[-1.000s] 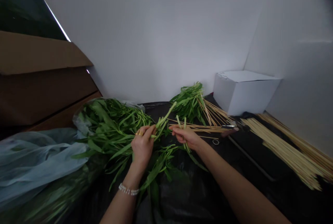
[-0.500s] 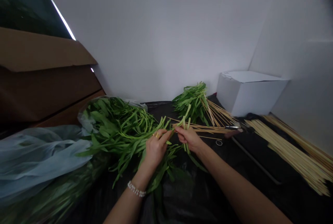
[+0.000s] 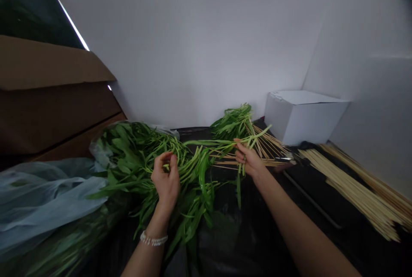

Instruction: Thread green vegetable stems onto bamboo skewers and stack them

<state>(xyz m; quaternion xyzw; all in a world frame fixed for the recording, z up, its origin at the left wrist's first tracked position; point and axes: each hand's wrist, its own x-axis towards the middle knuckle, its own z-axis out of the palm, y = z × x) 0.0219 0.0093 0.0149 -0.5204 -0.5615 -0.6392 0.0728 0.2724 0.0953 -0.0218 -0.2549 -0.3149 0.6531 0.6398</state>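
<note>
My right hand pinches a small bunch of water spinach stems. Their cut ends point up to the right, while leaves trail to the left and below. My left hand, with a beaded bracelet at the wrist, hovers over the near side of a large heap of water spinach. Its fingers are loosely curled, thumb and forefinger a little apart, and greens show through the gap. More loose stems lie between the two hands.
Behind my right hand lies a leafy bundle with thin sticks. Pale sticks lie at right, near a white box. A scissor-like metal tool is close by. Plastic bag and cardboard box stand left.
My hands have moved apart from the stems they both worked at. The right went rightward with the bunch; the left drew back left over the heap, letting go.
</note>
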